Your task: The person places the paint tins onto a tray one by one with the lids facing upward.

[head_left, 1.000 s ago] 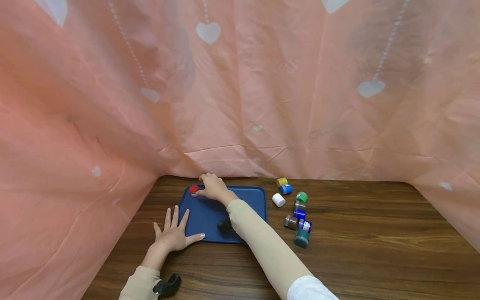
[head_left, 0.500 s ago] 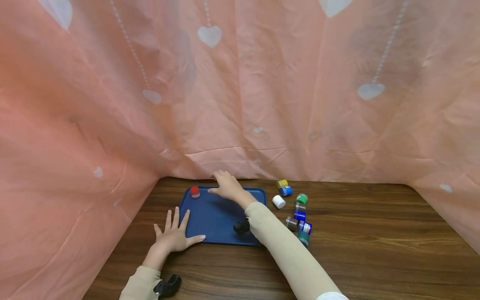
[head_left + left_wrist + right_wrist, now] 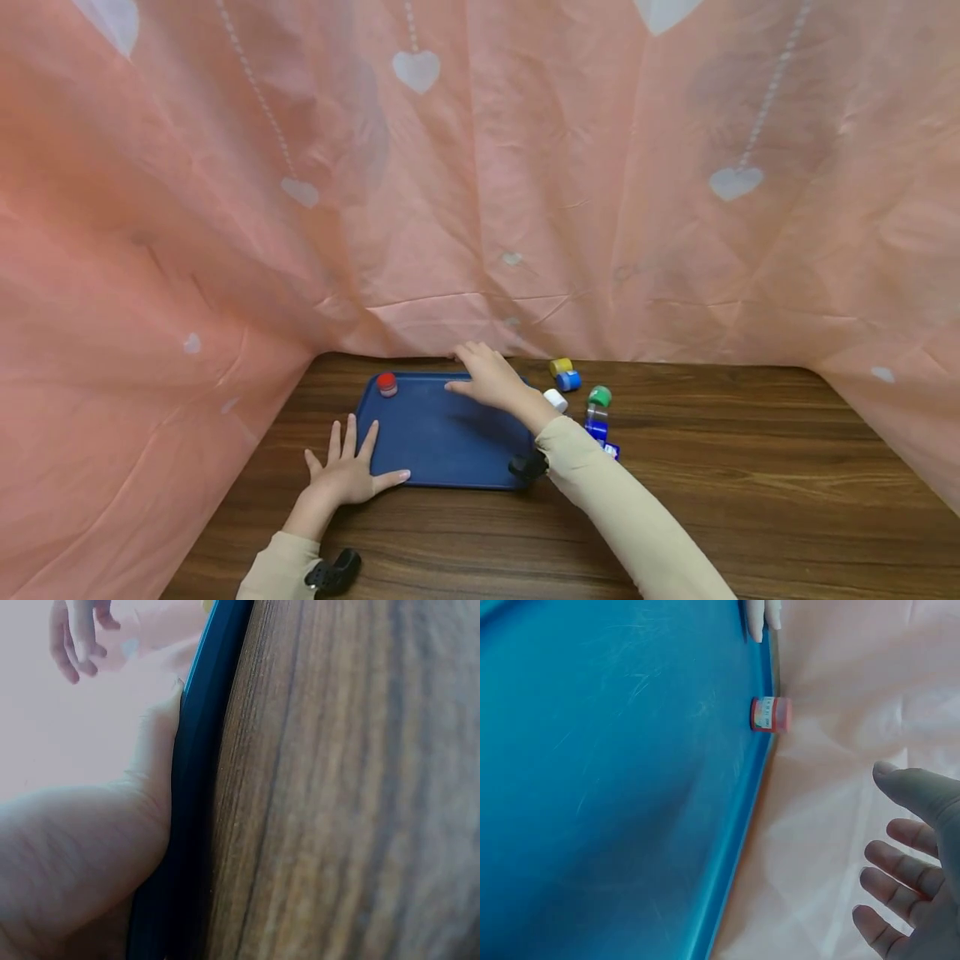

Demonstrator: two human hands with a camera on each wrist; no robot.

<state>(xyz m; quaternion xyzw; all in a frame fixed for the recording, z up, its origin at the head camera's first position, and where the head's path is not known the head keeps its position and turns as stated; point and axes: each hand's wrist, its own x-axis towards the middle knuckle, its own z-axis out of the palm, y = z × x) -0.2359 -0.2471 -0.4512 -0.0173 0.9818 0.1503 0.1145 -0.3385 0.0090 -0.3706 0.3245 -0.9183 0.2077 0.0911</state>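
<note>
A blue tray (image 3: 442, 446) lies on the wooden table, with a small red-lidded jar (image 3: 387, 384) standing in its far left corner. My left hand (image 3: 342, 481) rests with fingers spread at the tray's near left corner; in the left wrist view its thumb (image 3: 157, 739) lies along the tray's rim. Over the tray's far right part hovers my right hand (image 3: 491, 379), fingers relaxed and holding nothing. In the right wrist view that hand (image 3: 919, 862) is apart from the red jar (image 3: 771, 714), which shows a white label.
Right of the tray lie a white jar (image 3: 555, 400), a yellow jar (image 3: 560, 366), a blue jar (image 3: 568, 381), a green-lidded jar (image 3: 600, 396) and several others, some hidden behind the right forearm. A pink curtain (image 3: 562, 208) with hearts hangs behind the table.
My right hand has moved from beside the red jar rightwards across the tray, leaving the jar standing there. The right forearm now covers some of the jars. My left hand has stayed put.
</note>
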